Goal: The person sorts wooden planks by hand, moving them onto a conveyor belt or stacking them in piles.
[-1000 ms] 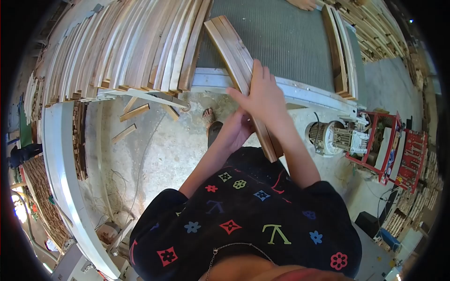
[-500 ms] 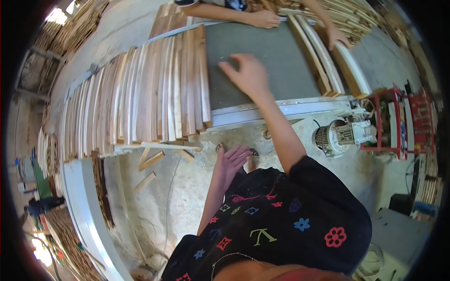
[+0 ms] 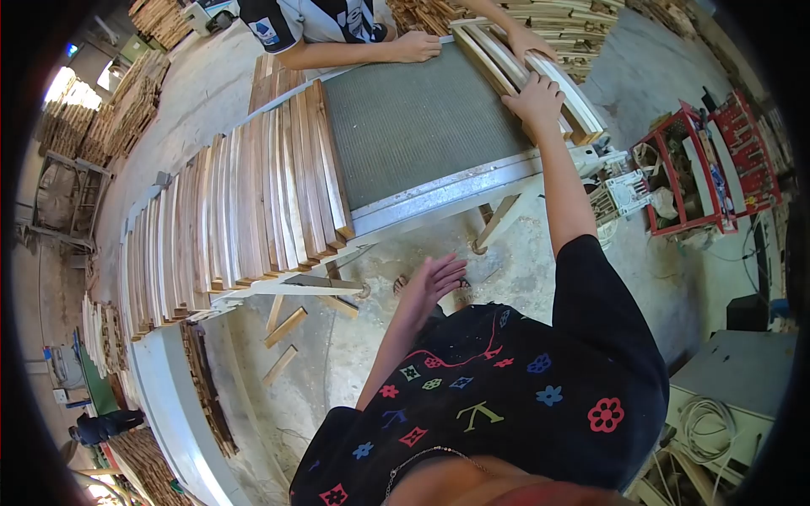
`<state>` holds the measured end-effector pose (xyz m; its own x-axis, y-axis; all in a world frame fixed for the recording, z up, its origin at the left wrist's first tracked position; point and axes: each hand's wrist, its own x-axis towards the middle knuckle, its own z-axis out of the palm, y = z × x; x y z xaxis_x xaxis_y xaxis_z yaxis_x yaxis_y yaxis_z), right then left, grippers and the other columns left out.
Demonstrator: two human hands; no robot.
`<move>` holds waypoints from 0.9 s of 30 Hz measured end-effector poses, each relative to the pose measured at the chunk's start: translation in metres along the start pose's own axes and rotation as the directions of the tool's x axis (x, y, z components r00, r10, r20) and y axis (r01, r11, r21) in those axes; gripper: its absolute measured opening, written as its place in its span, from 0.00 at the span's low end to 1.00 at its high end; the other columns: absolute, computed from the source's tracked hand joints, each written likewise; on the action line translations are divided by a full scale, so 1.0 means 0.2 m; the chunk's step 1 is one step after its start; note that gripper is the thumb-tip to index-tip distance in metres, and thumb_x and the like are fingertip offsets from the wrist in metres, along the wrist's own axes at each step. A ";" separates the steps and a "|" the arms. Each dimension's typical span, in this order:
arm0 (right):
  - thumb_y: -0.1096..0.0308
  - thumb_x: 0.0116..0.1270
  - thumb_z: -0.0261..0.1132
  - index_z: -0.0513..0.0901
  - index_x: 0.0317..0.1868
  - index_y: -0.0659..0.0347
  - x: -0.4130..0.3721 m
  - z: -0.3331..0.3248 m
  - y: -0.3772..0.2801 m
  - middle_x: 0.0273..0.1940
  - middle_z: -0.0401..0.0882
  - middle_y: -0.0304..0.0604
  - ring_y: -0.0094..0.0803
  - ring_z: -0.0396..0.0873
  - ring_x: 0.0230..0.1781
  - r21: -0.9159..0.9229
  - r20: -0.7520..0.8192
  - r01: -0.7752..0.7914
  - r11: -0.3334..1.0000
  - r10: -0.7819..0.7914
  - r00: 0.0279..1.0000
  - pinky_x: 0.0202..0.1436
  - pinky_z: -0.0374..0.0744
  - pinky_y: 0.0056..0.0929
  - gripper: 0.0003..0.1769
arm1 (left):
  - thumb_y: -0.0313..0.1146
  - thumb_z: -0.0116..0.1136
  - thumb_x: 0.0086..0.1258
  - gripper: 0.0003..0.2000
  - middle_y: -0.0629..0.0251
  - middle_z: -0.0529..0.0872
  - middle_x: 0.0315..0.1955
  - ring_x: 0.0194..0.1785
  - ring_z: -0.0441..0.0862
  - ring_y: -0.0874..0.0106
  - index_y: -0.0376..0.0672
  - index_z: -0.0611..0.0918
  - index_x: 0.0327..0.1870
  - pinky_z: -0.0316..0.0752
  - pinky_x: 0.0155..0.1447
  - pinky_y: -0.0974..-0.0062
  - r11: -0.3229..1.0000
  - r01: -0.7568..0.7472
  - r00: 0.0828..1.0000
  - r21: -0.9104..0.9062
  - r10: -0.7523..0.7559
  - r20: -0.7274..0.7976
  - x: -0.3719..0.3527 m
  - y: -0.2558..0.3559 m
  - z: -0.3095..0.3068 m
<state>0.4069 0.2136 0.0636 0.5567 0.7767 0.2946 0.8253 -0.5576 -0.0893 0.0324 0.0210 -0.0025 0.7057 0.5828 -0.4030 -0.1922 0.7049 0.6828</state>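
At the right end of the dark green conveyor belt [image 3: 413, 126], my right hand [image 3: 538, 103] has its fingers curled over a wooden strip [image 3: 498, 57] in a small group. Beside it lies another pale wooden strip [image 3: 582, 110]. My left hand [image 3: 434, 287] hangs in front of my body below the belt's near rail [image 3: 447, 190], fingers stretched out and holding nothing. Across the belt, a co-worker's hand [image 3: 531, 42] touches the far end of the strips. The co-worker's other hand [image 3: 418, 47] rests closed on the far rail.
A long row of wooden strips [image 3: 245, 185] lies side by side on the left. Offcuts [image 3: 287, 327] lie on the concrete floor. A red rack [image 3: 692, 169] stands right of the belt end, and coiled cable [image 3: 707, 426] lies lower right. Timber stacks [image 3: 126, 93] stand far left.
My right hand has moved from above the belt rightward onto the wooden strips. The outer strip now lies closer to the others. My left hand stays low and open; the view has shifted.
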 end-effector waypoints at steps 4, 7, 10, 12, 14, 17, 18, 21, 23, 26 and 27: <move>0.43 0.55 0.73 0.68 0.62 0.66 0.02 0.05 0.00 0.60 0.72 0.65 0.58 0.75 0.60 0.160 0.099 -0.095 0.983 0.080 0.992 0.63 0.73 0.53 0.45 | 0.58 0.32 0.82 0.35 0.49 0.72 0.69 0.71 0.71 0.60 0.34 0.64 0.74 0.63 0.75 0.65 0.999 0.011 0.999 0.053 -0.014 0.050 0.06 -0.02 0.09; 0.44 0.56 0.73 0.67 0.62 0.66 -0.01 0.00 0.00 0.57 0.75 0.62 0.58 0.75 0.61 0.133 0.130 -0.052 0.990 0.035 0.991 0.63 0.73 0.51 0.44 | 0.58 0.31 0.82 0.35 0.50 0.73 0.69 0.71 0.71 0.60 0.35 0.64 0.74 0.64 0.74 0.65 0.999 0.038 0.996 0.039 -0.041 0.084 0.11 -0.11 0.12; 0.48 0.56 0.72 0.68 0.62 0.66 -0.29 -0.08 0.05 0.54 0.77 0.62 0.59 0.76 0.56 0.165 0.056 0.053 0.985 -0.063 0.996 0.60 0.74 0.52 0.42 | 0.57 0.30 0.82 0.34 0.50 0.73 0.68 0.71 0.71 0.60 0.35 0.64 0.74 0.65 0.73 0.64 0.996 0.066 0.990 0.054 -0.072 0.119 0.19 -0.15 0.17; 0.49 0.55 0.72 0.67 0.65 0.68 -0.56 -0.16 0.11 0.53 0.76 0.64 0.60 0.76 0.54 0.248 0.003 0.139 0.959 -0.144 0.990 0.58 0.74 0.53 0.44 | 0.61 0.31 0.80 0.36 0.52 0.76 0.66 0.69 0.73 0.62 0.36 0.66 0.72 0.65 0.73 0.65 0.997 0.055 0.984 -0.049 -0.046 0.171 0.28 -0.15 0.23; 0.51 0.54 0.72 0.65 0.68 0.69 -0.86 -0.27 0.15 0.52 0.76 0.66 0.61 0.76 0.52 0.341 0.016 0.190 0.921 -0.208 0.978 0.57 0.73 0.54 0.47 | 0.66 0.32 0.77 0.40 0.53 0.76 0.66 0.68 0.74 0.61 0.36 0.66 0.72 0.66 0.73 0.63 0.970 0.088 0.979 -0.225 -0.042 0.200 0.42 -0.21 0.26; 0.49 0.54 0.74 0.63 0.70 0.71 -1.23 -0.40 0.06 0.53 0.74 0.67 0.60 0.75 0.52 0.451 0.081 0.151 0.880 -0.209 0.974 0.58 0.73 0.52 0.51 | 0.75 0.31 0.70 0.48 0.51 0.73 0.67 0.68 0.74 0.57 0.36 0.64 0.74 0.67 0.72 0.58 0.864 0.081 0.984 -0.497 0.011 0.180 0.55 -0.24 0.28; 0.48 0.54 0.75 0.63 0.70 0.72 -1.31 -0.35 0.04 0.53 0.73 0.66 0.59 0.75 0.52 0.605 0.079 0.133 0.785 -0.225 0.971 0.58 0.73 0.50 0.52 | 0.78 0.30 0.67 0.50 0.50 0.74 0.66 0.67 0.75 0.57 0.37 0.64 0.74 0.68 0.71 0.58 0.833 0.017 0.989 -0.553 0.068 0.134 0.51 -0.17 0.34; 0.51 0.58 0.76 0.68 0.67 0.71 -1.38 -0.26 0.05 0.48 0.76 0.55 0.41 0.77 0.45 0.826 0.194 0.015 0.563 -0.309 0.931 0.50 0.77 0.36 0.45 | 0.81 0.25 0.64 0.54 0.48 0.74 0.66 0.66 0.76 0.55 0.38 0.64 0.75 0.71 0.70 0.55 0.808 -0.140 0.980 -0.573 0.197 0.037 0.44 -0.18 0.28; 0.56 0.61 0.75 0.70 0.66 0.69 -1.36 -0.22 0.01 0.46 0.77 0.50 0.32 0.78 0.41 0.847 0.459 -0.289 0.447 -0.337 0.822 0.44 0.78 0.29 0.39 | 0.81 0.25 0.65 0.53 0.47 0.73 0.67 0.67 0.75 0.55 0.38 0.64 0.75 0.71 0.70 0.54 0.833 -0.119 0.991 -0.540 0.137 -0.008 0.35 -0.17 0.21; 0.61 0.64 0.74 0.70 0.66 0.65 -1.38 -0.21 -0.08 0.46 0.78 0.46 0.23 0.76 0.34 0.894 0.405 -0.279 0.350 -0.368 0.837 0.38 0.77 0.23 0.34 | 0.78 0.25 0.67 0.50 0.47 0.73 0.67 0.67 0.75 0.55 0.41 0.63 0.76 0.72 0.69 0.53 0.851 -0.109 0.992 -0.513 0.064 -0.106 0.27 -0.16 0.17; 0.61 0.64 0.74 0.70 0.66 0.65 -1.38 -0.21 -0.09 0.47 0.79 0.46 0.23 0.76 0.33 0.899 0.418 -0.317 0.302 -0.372 0.829 0.38 0.77 0.23 0.34 | 0.78 0.25 0.68 0.50 0.47 0.73 0.67 0.67 0.75 0.55 0.41 0.63 0.76 0.72 0.69 0.53 0.864 -0.104 0.987 -0.493 0.027 -0.161 0.24 -0.15 0.18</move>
<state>0.2341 -0.0021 0.0244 0.1939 0.9737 -0.1198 0.1579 -0.1515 -0.9757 0.0975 0.0131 -0.0208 0.5815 0.6590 -0.4770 -0.5759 0.7476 0.3309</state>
